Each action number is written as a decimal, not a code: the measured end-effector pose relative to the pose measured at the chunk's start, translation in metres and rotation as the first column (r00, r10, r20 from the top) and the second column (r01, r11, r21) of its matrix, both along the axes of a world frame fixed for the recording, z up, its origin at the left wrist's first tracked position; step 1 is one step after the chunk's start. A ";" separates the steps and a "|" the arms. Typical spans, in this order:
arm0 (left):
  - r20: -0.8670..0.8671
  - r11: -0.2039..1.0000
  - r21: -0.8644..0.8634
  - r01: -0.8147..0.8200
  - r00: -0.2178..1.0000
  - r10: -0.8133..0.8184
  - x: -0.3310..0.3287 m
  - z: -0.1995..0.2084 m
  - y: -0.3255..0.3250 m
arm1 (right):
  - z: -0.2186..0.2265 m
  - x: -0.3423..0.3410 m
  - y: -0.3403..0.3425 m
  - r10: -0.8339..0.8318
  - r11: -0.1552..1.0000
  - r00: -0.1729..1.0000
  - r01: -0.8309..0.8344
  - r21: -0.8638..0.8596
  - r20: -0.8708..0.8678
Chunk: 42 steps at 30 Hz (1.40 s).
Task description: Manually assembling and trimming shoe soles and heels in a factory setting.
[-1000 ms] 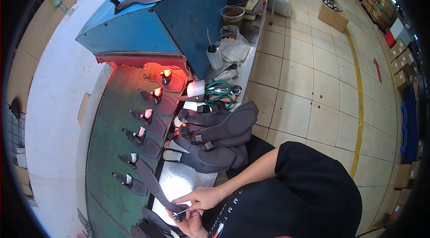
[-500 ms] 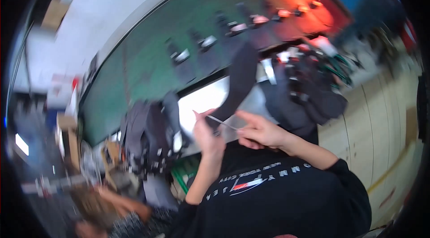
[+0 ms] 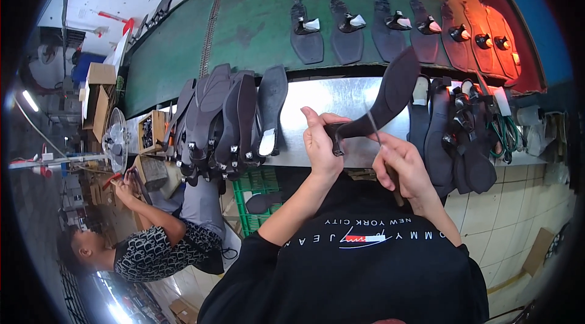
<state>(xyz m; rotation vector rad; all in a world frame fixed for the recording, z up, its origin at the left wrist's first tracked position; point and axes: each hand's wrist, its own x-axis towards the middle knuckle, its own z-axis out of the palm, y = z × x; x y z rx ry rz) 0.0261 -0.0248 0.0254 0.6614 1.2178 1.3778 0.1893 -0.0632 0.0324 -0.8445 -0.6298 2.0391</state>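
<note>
My left hand grips the narrow end of a dark shoe sole, with the thumb pointing up. The sole tilts up to the right, its broad end over the far edge of a shiny metal worktop. My right hand is closed around the handle of a thin tool with a slim metal shaft. That shaft points up beside the sole's underside; whether it touches cannot be told. The exact kind of tool is unclear. A small black strap or bracket shows below my left fingers.
A green conveyor belt carries a row of dark soles toward a red-lit end. Piles of soles lie left and right of the worktop. A green crate stands below. A co-worker sits at left.
The view has swung and steadied. The tool's shaft, lying across the sole's narrow end before, now points upward farther right. The sole leans more to the right.
</note>
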 end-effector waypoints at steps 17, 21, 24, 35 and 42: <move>0.518 0.965 -0.216 0.149 0.855 -0.016 -0.007 -0.006 0.010 | -0.010 -0.036 -0.005 -0.533 0.530 0.646 -0.248 0.811 0.546; 0.602 0.915 -0.368 0.163 0.792 0.101 -0.002 0.004 0.012 | -0.014 -0.030 0.001 -0.475 0.675 0.555 -0.267 0.687 0.683; 0.676 0.952 -0.141 0.271 0.729 -0.107 -0.018 -0.020 0.010 | -0.008 -0.042 -0.001 -0.437 0.672 0.616 -0.260 0.693 0.655; 0.038 0.917 0.129 -0.378 0.926 0.376 -0.189 0.096 -0.013 | -0.001 -0.033 0.010 -0.288 0.734 0.733 -0.244 0.634 0.616; -0.501 0.802 0.170 -0.573 0.650 0.571 -0.297 0.082 -0.022 | -0.006 -0.026 0.015 -0.328 0.734 0.740 -0.192 0.651 0.588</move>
